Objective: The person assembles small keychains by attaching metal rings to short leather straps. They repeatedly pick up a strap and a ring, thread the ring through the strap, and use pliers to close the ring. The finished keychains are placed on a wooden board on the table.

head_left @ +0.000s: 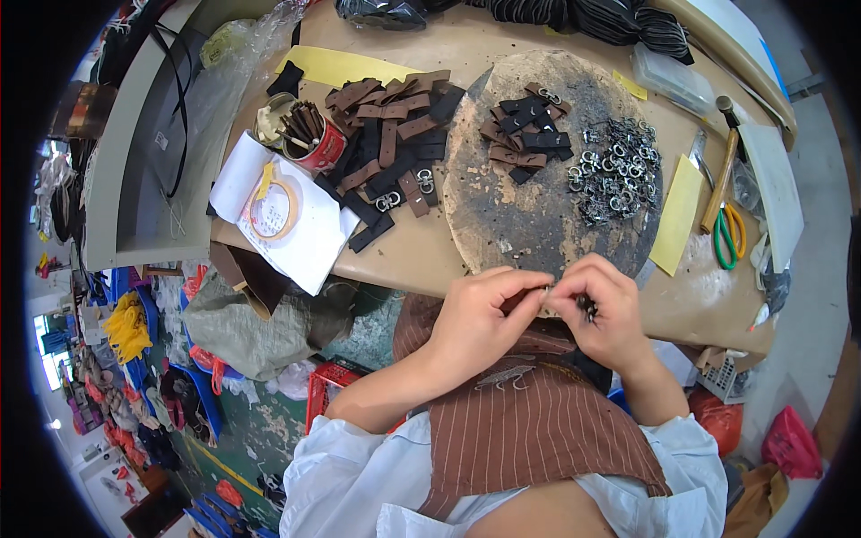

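My left hand (480,316) and my right hand (603,309) meet at the near edge of a round, worn wooden work block (529,215). Both pinch a small strap piece with a metal ring (549,289) between the fingertips; most of it is hidden by my fingers. On the block lie a small stack of brown and black leather straps (527,136) and a heap of silver metal buckles (617,172). A larger pile of brown and black straps (395,143) lies left of the block, some with buckles fitted.
A red tin of brown sticks (309,134), white papers with a tape roll (273,208), yellow sheets (677,213), a hammer (722,175) and green-handled scissors (728,235) lie on the table. Bags and a red crate (327,381) sit on the floor at left.
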{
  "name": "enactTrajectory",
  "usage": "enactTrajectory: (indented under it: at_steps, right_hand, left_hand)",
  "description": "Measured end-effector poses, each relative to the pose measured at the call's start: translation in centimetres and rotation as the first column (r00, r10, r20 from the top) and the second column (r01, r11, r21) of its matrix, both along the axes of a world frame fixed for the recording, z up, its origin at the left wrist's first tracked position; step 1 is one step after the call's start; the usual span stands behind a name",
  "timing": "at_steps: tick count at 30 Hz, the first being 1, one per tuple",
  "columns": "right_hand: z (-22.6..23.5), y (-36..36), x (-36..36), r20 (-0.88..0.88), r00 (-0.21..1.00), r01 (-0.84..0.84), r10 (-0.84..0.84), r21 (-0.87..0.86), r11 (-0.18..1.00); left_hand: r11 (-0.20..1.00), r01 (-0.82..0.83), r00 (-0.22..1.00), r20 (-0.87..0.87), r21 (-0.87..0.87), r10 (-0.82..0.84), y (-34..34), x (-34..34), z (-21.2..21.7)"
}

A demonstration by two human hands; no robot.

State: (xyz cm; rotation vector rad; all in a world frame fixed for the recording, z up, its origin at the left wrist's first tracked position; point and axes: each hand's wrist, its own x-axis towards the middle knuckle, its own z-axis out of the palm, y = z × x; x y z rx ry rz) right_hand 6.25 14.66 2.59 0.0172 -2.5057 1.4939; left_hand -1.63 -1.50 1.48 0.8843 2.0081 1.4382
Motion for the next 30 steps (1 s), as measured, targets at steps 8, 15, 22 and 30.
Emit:
enactTrajectory:
  at_steps: [8,15,22,30]
  right_hand:
    - [-1.9,-2.6,0.3,-0.207,0.950,0.198,-0.235,-0.182,0.963]
    - [0.6,1.6,-0.2,0.076,0.971,-0.193,0.228,-0.319,0.928]
    - [1.4,1.3,-0.3,0.187,0.857,-0.374,0.481,-0.419,0.828]
    - [0.9,0.1,0.6,0.148,0.953,-0.264,0.264,-0.019,0.964]
  left_hand:
    - [0.811,-0.468,0.493,0.865,0.352,-0.091,1.3,1.6,-2.4]
    - [0.966,-0.035,0.617,0.766,0.255,-0.180,-1.2,-0.8,-0.5]
    - [0.968,0.061,0.609,0.760,0.243,-0.229,-2.4,0.2,-0.3]
    - [0.995,0.041,0.787,0.610,0.090,-0.088,-1.7,0.5,-0.6]
